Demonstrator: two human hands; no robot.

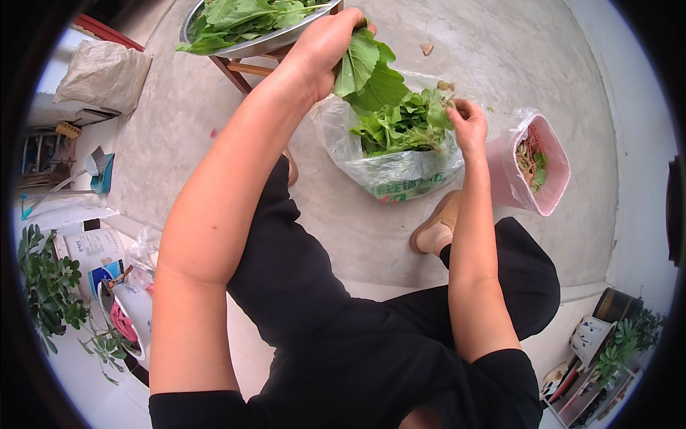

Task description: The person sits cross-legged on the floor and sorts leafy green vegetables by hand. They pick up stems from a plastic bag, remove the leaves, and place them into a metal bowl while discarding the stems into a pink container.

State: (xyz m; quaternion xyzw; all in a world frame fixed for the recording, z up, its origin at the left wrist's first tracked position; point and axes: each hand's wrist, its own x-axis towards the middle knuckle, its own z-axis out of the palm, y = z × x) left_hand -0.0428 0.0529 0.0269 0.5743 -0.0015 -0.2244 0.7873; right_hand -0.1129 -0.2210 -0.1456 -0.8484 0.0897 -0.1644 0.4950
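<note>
My left hand (333,51) is closed around broad green leaves (372,72) that hang between the metal basin and the plastic bag. With its fingertips, my right hand (467,120) pinches a small, partly withered leaf (446,102) at the bag's right side. Below both hands the clear plastic bag (343,142), printed with green writing, stands on the floor with its mouth wide, holding leafy greens (402,126). At the top left a metal basin (257,45) is heaped with more leafy greens (252,16).
The basin rests on a wooden stool (236,72). A pink bin (506,171) with stems and leaves inside stands right of the bag. My shoe (445,214) is just below the bag. A dustpan (102,169), a woven sack (104,75) and potted plants (51,284) are at the left.
</note>
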